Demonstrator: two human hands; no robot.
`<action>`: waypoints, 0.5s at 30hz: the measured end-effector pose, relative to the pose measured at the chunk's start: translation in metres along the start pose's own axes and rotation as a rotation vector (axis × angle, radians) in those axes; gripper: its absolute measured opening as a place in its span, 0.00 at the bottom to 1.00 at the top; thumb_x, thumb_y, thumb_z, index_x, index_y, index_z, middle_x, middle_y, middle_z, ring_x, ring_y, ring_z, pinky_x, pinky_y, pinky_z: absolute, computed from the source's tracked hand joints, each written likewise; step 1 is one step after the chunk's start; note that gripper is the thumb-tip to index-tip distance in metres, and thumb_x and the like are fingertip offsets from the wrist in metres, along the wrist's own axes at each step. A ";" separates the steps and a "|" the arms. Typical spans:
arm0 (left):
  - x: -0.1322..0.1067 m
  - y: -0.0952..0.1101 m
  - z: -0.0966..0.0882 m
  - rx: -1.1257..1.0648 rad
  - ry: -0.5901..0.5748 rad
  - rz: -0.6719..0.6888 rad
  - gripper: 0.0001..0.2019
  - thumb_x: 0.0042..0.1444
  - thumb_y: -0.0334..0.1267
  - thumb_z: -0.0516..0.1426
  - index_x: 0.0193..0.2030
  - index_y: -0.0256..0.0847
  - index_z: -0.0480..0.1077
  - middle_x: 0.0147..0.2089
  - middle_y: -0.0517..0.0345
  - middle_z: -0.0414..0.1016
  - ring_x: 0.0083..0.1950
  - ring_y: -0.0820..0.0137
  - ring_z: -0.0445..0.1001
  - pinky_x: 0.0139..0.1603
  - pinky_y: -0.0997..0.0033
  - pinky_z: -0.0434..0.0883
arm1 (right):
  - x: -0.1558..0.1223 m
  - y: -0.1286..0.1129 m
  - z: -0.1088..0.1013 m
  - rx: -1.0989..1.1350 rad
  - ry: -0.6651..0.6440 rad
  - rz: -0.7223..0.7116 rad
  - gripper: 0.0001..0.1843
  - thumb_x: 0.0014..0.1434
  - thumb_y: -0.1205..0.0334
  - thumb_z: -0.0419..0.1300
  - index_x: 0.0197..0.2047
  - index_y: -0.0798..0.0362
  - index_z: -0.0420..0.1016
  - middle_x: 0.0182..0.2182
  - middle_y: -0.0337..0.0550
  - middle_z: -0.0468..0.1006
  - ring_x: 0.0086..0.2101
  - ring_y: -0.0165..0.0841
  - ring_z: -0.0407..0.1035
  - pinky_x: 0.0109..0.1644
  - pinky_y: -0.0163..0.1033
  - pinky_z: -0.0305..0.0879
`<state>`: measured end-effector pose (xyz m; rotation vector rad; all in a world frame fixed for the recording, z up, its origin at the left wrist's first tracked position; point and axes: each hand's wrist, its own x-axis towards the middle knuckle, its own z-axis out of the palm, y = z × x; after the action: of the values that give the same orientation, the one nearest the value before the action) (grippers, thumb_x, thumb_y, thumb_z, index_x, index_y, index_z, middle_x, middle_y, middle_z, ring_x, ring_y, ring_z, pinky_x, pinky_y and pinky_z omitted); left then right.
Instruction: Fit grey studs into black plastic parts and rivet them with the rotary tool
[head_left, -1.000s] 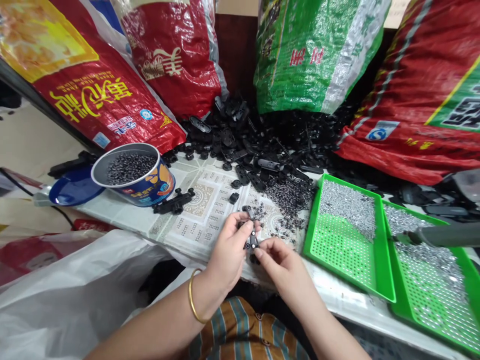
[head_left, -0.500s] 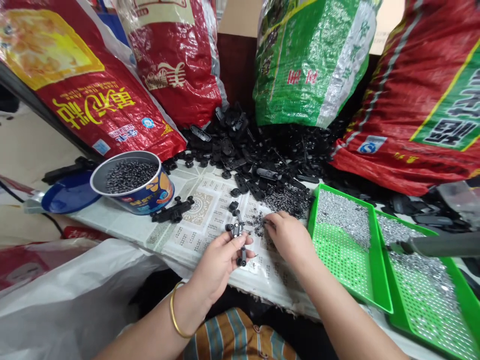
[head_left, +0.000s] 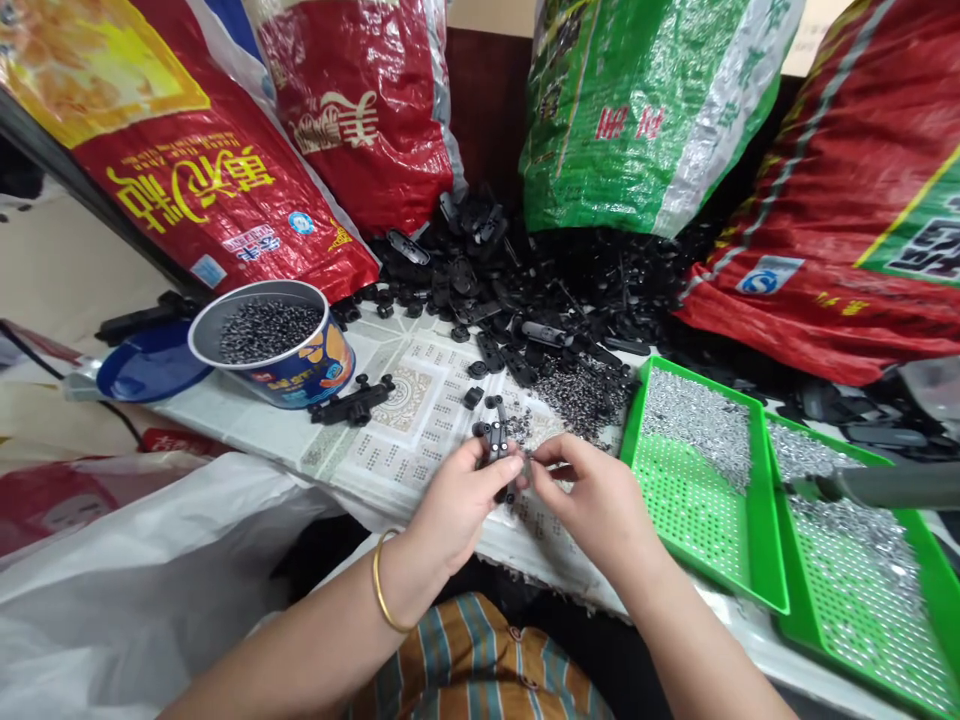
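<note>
My left hand (head_left: 459, 505), with a gold bangle on the wrist, is closed round a small black plastic part (head_left: 495, 440) held upright over the table's front edge. My right hand (head_left: 592, 495) is right beside it, its fingertips pinched against the part on a tiny piece I cannot make out. Just beyond the hands lies a scatter of small dark metal pieces (head_left: 581, 390) on a printed calendar sheet (head_left: 405, 410). A big heap of black plastic parts (head_left: 517, 290) covers the back of the table.
A blue tin (head_left: 274, 345) full of small dark pieces stands at the left, with a blue lid (head_left: 146, 365) beside it. Two green perforated trays (head_left: 697, 470) (head_left: 862, 560) hold silvery pieces at the right. Large red and green sacks stand behind. A white plastic bag (head_left: 142, 590) lies lower left.
My right hand came back from the scatter of small pieces to the black part. My left hand raised the part slightly and kept its hold.
</note>
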<state>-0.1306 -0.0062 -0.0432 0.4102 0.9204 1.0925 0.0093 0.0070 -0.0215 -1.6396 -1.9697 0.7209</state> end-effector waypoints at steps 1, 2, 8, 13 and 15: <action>0.000 0.000 0.002 0.023 0.014 0.010 0.12 0.43 0.34 0.63 0.36 0.35 0.69 0.35 0.57 0.70 0.35 0.73 0.68 0.39 0.72 0.64 | -0.002 -0.001 0.000 0.042 -0.016 -0.015 0.03 0.52 0.62 0.56 0.29 0.50 0.69 0.26 0.36 0.75 0.28 0.29 0.69 0.34 0.34 0.62; -0.001 -0.001 0.003 0.042 0.029 0.020 0.12 0.43 0.34 0.63 0.36 0.35 0.69 0.34 0.57 0.70 0.34 0.73 0.68 0.39 0.72 0.64 | -0.004 -0.001 0.001 0.082 -0.028 -0.027 0.03 0.52 0.63 0.56 0.28 0.51 0.69 0.27 0.37 0.75 0.28 0.29 0.69 0.34 0.35 0.63; -0.004 -0.001 0.004 0.050 0.019 0.007 0.11 0.45 0.34 0.62 0.36 0.36 0.68 0.32 0.59 0.68 0.32 0.74 0.67 0.38 0.71 0.63 | -0.011 0.005 0.003 0.212 -0.008 -0.052 0.03 0.54 0.63 0.56 0.30 0.51 0.70 0.28 0.40 0.75 0.31 0.31 0.69 0.37 0.37 0.65; -0.006 -0.004 0.002 0.039 0.016 0.002 0.09 0.47 0.34 0.60 0.36 0.37 0.67 0.33 0.59 0.68 0.32 0.75 0.66 0.36 0.73 0.63 | -0.014 0.007 0.002 0.149 0.059 -0.176 0.03 0.55 0.65 0.56 0.31 0.50 0.71 0.28 0.39 0.75 0.31 0.30 0.69 0.37 0.36 0.64; -0.006 -0.004 0.002 0.041 -0.014 -0.005 0.09 0.49 0.35 0.60 0.36 0.37 0.67 0.35 0.58 0.68 0.33 0.74 0.67 0.36 0.73 0.63 | -0.014 0.009 0.002 0.115 0.099 -0.242 0.04 0.55 0.66 0.56 0.32 0.51 0.71 0.29 0.40 0.75 0.32 0.29 0.69 0.37 0.36 0.65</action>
<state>-0.1277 -0.0128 -0.0424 0.4487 0.9323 1.0668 0.0169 -0.0055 -0.0288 -1.3158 -1.9731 0.6348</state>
